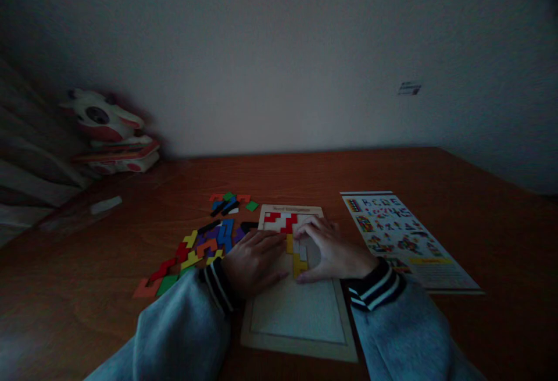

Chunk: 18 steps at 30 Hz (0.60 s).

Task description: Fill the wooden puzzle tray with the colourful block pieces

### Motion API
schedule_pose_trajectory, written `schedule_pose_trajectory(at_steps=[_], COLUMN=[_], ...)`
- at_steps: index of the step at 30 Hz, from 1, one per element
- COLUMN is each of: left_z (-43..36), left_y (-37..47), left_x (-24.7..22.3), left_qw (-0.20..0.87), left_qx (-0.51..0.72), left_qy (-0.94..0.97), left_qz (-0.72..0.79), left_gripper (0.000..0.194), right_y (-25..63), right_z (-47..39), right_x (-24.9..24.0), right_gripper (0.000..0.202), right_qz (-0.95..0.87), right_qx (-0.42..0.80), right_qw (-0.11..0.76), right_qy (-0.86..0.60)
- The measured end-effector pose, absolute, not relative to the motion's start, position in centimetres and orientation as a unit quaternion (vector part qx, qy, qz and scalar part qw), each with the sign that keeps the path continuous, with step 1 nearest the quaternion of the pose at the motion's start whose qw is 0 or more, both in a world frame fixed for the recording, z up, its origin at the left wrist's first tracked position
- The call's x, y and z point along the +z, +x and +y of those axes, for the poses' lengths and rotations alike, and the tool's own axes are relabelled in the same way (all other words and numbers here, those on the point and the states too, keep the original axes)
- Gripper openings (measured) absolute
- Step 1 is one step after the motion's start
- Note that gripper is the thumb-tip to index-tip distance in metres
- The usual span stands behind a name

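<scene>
A wooden puzzle board [300, 352] lies flat in front of me, its upper part holding red and white pieces [286, 221]. My left hand [257, 259] rests over the board's left side, fingers stretched out and fingertips beside the yellow pieces [300, 267]. From the right, my right hand [329, 250] reaches over the board with thumb and fingers apart in a curve. Its thumb tip is at the lower end of the yellow pieces, and a white piece [303, 250] shows between thumb and fingers. Some of the board is hidden under both hands.
Loose coloured puzzle pieces [209, 244] are spread left of the board, with a smaller group [229, 202] behind them. A printed pattern sheet [405, 235] lies to the right. At the back left sits a cow-shaped toy [107, 119], near a white slip [106, 205].
</scene>
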<state>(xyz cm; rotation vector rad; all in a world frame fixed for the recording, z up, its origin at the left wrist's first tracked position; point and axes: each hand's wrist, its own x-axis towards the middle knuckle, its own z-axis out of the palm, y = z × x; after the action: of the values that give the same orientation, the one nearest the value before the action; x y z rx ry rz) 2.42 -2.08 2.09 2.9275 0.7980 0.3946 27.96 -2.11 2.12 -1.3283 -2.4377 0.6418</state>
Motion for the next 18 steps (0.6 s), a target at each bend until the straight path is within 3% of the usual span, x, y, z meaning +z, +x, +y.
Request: schedule_pose_trajectory(at_steps=[10, 18], left_z=[-2.15, -2.10], left_y=[2.37, 2.43], left_x=[2.01, 2.13], left_qw=[0.038, 0.036], left_qx=[0.125, 0.117], left_qy=[0.955, 0.957], left_qz=[0.268, 0.264], left_gripper=[0.052, 0.055], right_y=[28.27, 28.78], right_z=[-2.13, -1.94], right_x=[2.62, 2.24], right_gripper=[0.082, 0.072], right_qz=[-0.841, -0.836], right_qx=[0.250, 0.245], right_qw=[0.135, 0.146], right_qy=[-0.460, -0.469])
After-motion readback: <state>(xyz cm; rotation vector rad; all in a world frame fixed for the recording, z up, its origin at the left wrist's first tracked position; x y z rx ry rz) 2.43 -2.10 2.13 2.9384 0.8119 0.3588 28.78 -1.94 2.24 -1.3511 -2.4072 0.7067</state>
